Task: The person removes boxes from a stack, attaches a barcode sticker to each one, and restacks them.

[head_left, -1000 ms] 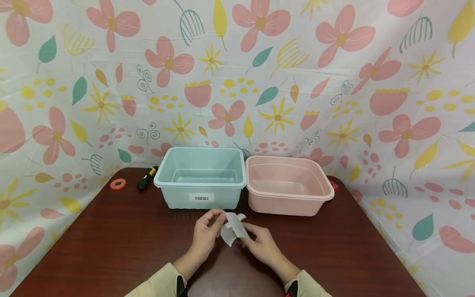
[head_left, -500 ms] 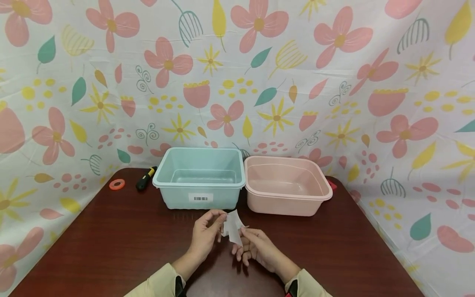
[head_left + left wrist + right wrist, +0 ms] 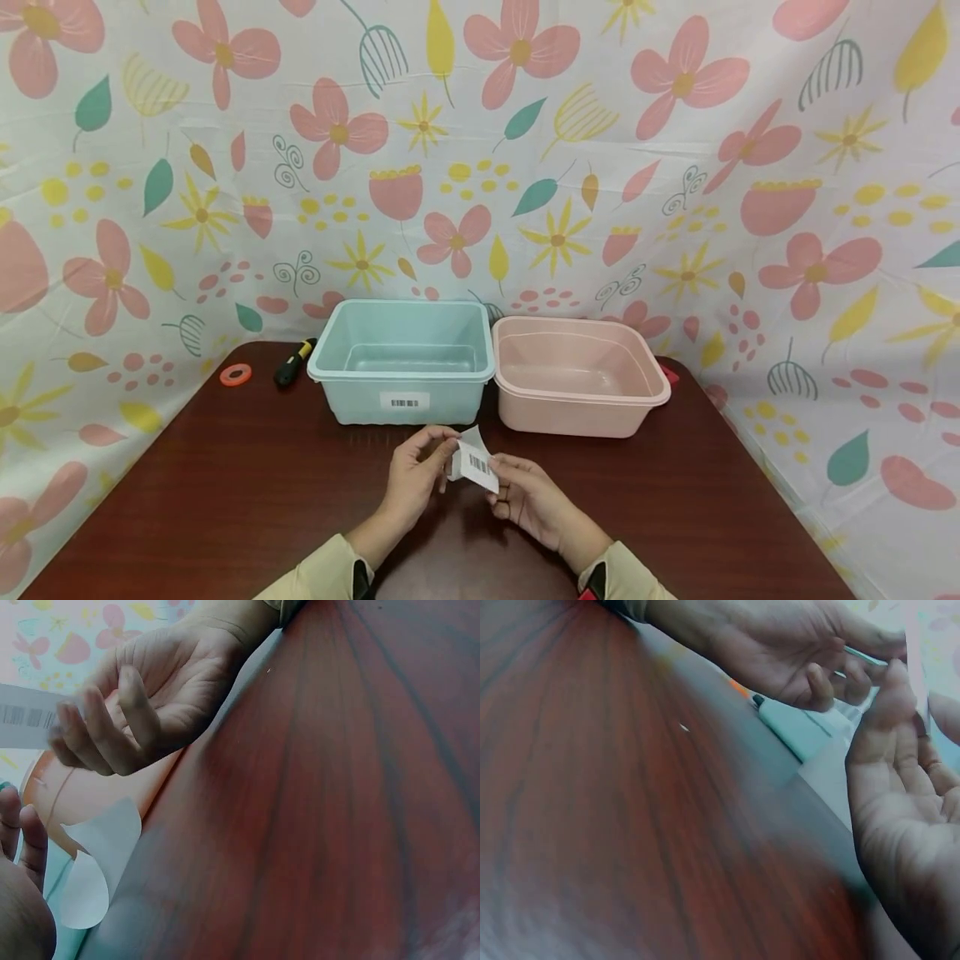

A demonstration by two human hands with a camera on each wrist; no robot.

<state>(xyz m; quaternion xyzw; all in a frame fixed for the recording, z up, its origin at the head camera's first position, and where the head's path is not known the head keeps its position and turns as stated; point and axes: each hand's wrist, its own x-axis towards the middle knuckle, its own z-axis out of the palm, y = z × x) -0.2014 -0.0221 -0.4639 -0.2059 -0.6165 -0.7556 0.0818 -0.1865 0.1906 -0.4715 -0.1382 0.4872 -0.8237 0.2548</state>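
A white label with a printed barcode [image 3: 478, 465] is held up above the table in front of the bins. My right hand [image 3: 532, 500] pinches its lower right edge between thumb and fingers; in the left wrist view the barcode faces that camera. My left hand [image 3: 416, 467] pinches the upper left of the same bundle, where curled plain white paper [image 3: 85, 896] hangs below. Whether label and plain paper are still joined cannot be seen. Both hands are close together, and the left fingertips are partly hidden behind the thumb.
Behind the hands stand a light blue bin [image 3: 408, 375] with a barcode sticker on its front and a pink basin [image 3: 573, 400]. An orange-red ring [image 3: 236, 375] and a black-and-yellow handled tool [image 3: 295, 363] lie at left. A red object [image 3: 669, 376] shows behind the basin.
The right fingers shifted their grip on the paper, and the label has turned so its barcode now faces the head camera. The left hand has stayed nearly in place.
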